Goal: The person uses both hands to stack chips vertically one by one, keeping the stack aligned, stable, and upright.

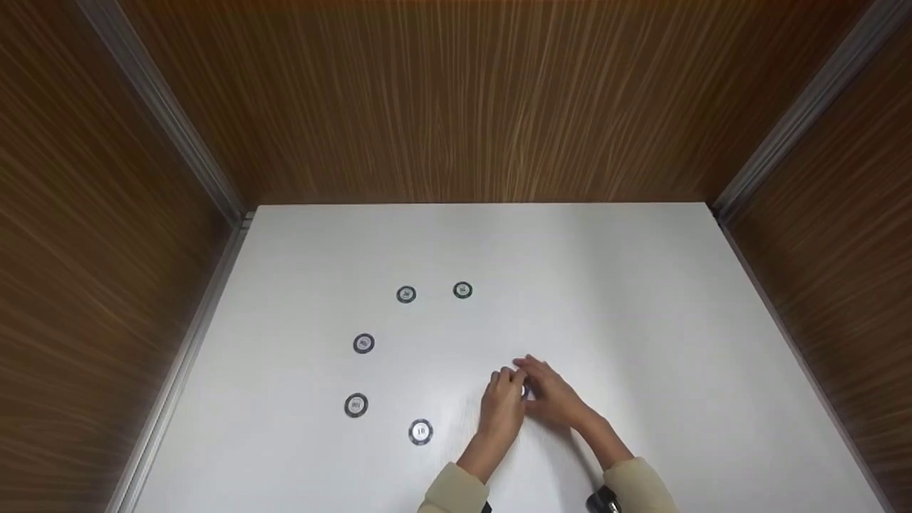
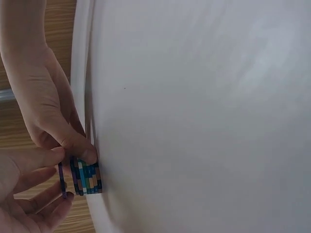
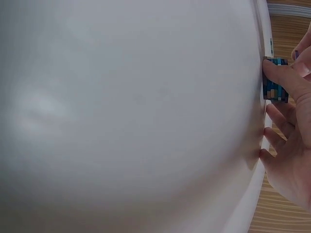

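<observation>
A short stack of poker chips (image 2: 88,177), with blue, teal and tan edges, stands on the white table. My right hand (image 1: 556,395) steadies it, thumb against one side and fingers around the far side. Just above the stack, my left hand (image 1: 502,407) pinches a single purple-edged poker chip (image 2: 61,180) between thumb and fingers. A small gap separates that chip from the stack in the left wrist view. Seen from the head, both hands cover most of the stack, and the held chip's face is hidden.
To the left, single chips lie flat in a loose arc: two at the back (image 1: 406,294) (image 1: 462,290), a purple-rimmed chip (image 1: 364,343), a dark-rimmed chip (image 1: 356,405) and a white-centred chip (image 1: 421,432). Wood-grain panels (image 1: 456,107) enclose the white table (image 1: 641,285) on three sides.
</observation>
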The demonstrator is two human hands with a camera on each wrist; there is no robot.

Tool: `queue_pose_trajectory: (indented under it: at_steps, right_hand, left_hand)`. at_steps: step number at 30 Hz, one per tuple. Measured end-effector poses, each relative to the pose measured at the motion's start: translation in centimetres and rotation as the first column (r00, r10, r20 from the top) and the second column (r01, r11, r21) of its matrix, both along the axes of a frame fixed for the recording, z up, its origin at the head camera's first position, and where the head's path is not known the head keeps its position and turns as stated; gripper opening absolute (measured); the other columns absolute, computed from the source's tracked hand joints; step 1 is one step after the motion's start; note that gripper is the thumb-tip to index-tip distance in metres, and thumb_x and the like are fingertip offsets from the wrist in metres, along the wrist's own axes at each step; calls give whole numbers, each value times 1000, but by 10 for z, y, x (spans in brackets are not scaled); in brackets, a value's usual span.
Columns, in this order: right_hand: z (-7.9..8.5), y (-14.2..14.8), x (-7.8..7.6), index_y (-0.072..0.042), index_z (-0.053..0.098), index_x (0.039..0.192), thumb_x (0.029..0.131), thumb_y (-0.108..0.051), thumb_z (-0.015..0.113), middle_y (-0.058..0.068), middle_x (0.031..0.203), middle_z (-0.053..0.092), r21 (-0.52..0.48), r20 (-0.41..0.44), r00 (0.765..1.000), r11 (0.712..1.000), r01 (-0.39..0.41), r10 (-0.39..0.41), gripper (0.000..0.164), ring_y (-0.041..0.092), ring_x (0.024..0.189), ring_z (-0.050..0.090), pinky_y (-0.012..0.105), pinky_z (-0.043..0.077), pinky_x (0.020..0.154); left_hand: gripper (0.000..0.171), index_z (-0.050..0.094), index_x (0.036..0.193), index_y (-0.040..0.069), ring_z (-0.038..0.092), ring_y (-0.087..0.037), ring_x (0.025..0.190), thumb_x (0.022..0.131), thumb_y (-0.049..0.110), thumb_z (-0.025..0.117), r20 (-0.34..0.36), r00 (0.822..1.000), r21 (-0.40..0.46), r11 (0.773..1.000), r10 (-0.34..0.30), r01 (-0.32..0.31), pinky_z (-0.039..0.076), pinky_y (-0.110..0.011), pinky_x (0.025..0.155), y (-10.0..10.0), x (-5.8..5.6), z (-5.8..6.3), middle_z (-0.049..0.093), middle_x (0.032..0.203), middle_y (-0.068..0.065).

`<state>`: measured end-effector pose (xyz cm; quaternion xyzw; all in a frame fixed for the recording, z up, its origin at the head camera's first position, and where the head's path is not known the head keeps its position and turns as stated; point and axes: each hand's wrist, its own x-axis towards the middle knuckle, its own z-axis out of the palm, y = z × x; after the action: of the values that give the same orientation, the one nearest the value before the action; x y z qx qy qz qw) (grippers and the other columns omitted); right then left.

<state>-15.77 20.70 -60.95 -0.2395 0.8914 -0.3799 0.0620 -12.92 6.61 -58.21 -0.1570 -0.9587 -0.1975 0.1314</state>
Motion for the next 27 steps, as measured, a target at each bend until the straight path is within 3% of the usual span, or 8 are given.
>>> queue_pose_trajectory:
  at_steps: [5,12,20,27]
  right_hand:
    - [0,-1,1,-1,51,124,76,-22,75,17,134,44,1,-8,1000,1000,6,-6,58,36,130,26,52,14,106]
    - [-1,-1,1,-3,53,122,76,-17,74,17,134,43,-7,-4,1000,1000,15,-15,53,36,130,26,51,13,106]
    - [-1,0,2,-5,54,121,76,-19,74,16,134,43,-10,-11,1000,1000,12,-12,51,37,130,26,52,14,106]
    - [-1,0,2,-5,52,124,76,-20,74,15,135,42,11,-13,1000,1000,24,-24,54,36,130,27,50,14,107]
  left_hand:
    - [29,65,101,10,53,-16,81,73,6,73,-20,1000,-10,1000,14,-14,47,-20,70,-1,-1,-1,55,88,-4]
    - [28,66,100,9,54,-17,82,73,3,72,-2,1000,12,1000,14,-13,47,-21,71,-2,-1,-3,56,89,-5]
    - [29,66,99,8,54,-17,83,72,1,72,-34,999,39,999,-2,3,47,-19,72,-2,-1,-5,57,90,-5]
    - [31,66,99,5,54,-19,84,70,0,73,15,1000,112,993,-23,21,48,-20,72,-3,-4,-3,57,91,-6]
